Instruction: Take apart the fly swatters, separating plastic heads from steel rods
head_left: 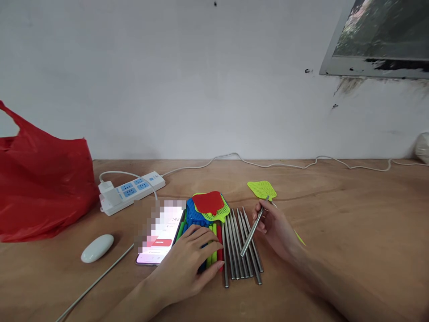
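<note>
My right hand [275, 226] pinches a shiny metal tube [254, 228], tilted above a row of similar metal tubes [238, 250] on the table. Beside it lies a yellow-green fly swatter head [262, 189]; a thin metal shaft below it runs behind my right hand, and a bit of yellow-green [300, 237] shows past the wrist. My left hand [187, 259] rests with spread, bent fingers over several coloured handles, its thumb and index finger at the red handle [219, 237]. Stacked behind these handles are red [208, 202], yellow-green [217, 215] and blue [192, 211] fly swatter heads.
A lit phone [167, 237] lies left of the handles. Farther left are a white computer mouse [97, 248], a power strip [132, 192] with a plugged charger, and a red plastic bag [47, 179]. A white cable [268, 166] runs along the wall.
</note>
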A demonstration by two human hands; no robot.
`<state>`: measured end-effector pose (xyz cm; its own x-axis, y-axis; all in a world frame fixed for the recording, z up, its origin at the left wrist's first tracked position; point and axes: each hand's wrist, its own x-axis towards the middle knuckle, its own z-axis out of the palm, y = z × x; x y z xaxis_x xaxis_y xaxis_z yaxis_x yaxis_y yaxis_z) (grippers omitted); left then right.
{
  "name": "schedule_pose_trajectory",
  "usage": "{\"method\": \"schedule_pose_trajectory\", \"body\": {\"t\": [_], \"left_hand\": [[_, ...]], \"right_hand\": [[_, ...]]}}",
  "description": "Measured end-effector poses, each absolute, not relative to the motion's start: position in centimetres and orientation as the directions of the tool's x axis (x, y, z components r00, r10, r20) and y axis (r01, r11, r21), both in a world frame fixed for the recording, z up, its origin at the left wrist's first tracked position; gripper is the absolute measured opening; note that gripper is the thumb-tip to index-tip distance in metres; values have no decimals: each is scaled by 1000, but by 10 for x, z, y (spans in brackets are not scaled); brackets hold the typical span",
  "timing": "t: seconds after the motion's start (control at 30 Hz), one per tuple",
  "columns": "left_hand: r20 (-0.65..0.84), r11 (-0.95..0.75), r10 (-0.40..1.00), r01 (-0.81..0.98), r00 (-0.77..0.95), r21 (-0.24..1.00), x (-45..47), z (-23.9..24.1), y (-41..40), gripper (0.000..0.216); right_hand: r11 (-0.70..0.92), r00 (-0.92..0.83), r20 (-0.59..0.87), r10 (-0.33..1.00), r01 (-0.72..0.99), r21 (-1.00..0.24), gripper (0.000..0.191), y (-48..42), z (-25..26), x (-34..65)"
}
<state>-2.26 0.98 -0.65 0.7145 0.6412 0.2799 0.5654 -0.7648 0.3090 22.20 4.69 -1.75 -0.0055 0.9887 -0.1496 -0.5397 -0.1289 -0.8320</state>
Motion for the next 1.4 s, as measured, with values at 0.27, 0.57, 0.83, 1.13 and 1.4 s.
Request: {"method": "schedule_pose_trajectory", "body": {"t": [0.27, 0.57, 0.83, 1.13, 1.4], "left_hand": [[319, -742, 669, 581, 671, 333, -23, -9, 8, 16], [304, -666, 731, 543, 611, 511, -23, -7, 3, 16], [176, -520, 822, 587, 542, 621, -23, -11, 5, 27], [215, -563, 815, 649, 538, 513, -22, -12, 6, 28], [232, -622, 772, 626, 592, 471, -23, -14, 6, 25]], "right_hand": [[-158, -83, -135, 987, -536, -829, 32, 44, -15, 219], [-111, -156, -42, 987, -467, -877, 37, 41, -9, 216], [-96, -244, 20, 970, -455, -885, 31, 35, -17, 209], [-21, -220, 46, 974, -292, -956, 36, 31, -20, 204], [-50, -263, 32, 964, -301, -952, 43, 29, -16, 203]]}}
